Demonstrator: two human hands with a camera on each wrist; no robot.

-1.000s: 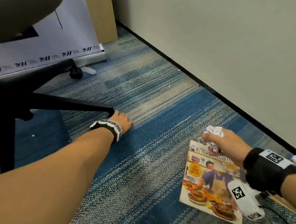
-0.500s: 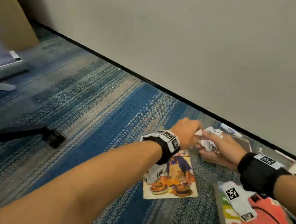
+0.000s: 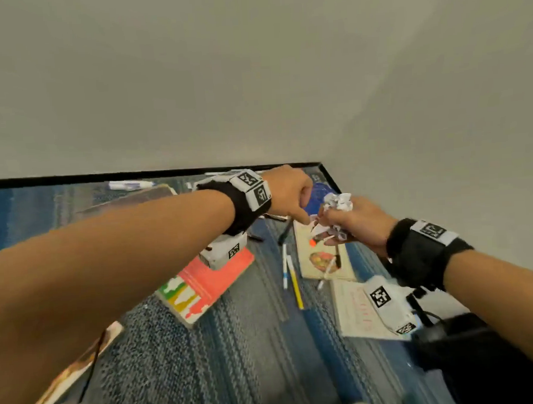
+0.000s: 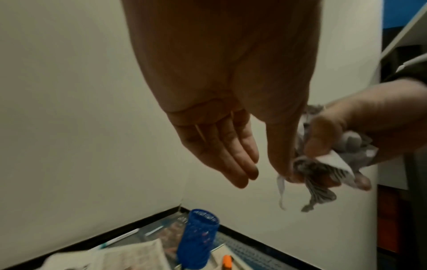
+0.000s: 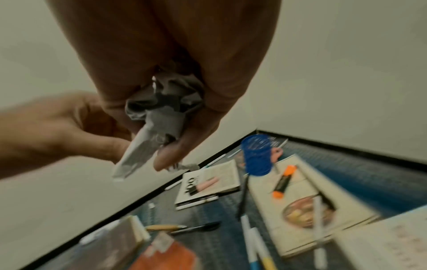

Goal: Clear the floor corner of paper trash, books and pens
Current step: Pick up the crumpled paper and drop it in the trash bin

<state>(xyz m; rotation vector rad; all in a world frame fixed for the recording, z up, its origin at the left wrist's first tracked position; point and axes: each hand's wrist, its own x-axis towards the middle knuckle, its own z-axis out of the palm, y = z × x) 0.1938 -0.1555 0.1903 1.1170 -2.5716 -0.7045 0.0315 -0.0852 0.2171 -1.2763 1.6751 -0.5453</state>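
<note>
R hand (image 3: 356,225) holds a wad of crumpled paper (image 3: 338,202) up over the floor corner, fingers curled tight round it – grip full, w/ loose tails hanging out below (image 5: 138,153). L hand (image 3: 289,194) is right beside it: in the L wrist view its fingers (image 4: 233,157) lie straight and relaxed, nothing in them, thumb side touching the wad's edge. Whether it's pinching a tail, can't tell.

Judgement: step in hand is gathering paper trash into one wad before binning. To do it well – tuck the dangling tails in w/ the L hand so nothing drops, squeeze once, then free the L hand for the next pickup.

Still on the carpet (image 3: 251,357) below: blue mesh cup (image 5: 256,157) standing in the corner, orange highlighter (image 5: 283,182) lying on an open cookbook (image 3: 324,260), red book (image 3: 208,285), an open book (image 5: 208,182) by the wall, several pens (image 3: 294,280) between the books. So the task looks early; most books and pens untouched.

Risk: a full R hand can't take pens too, so dump the wad first.
</note>
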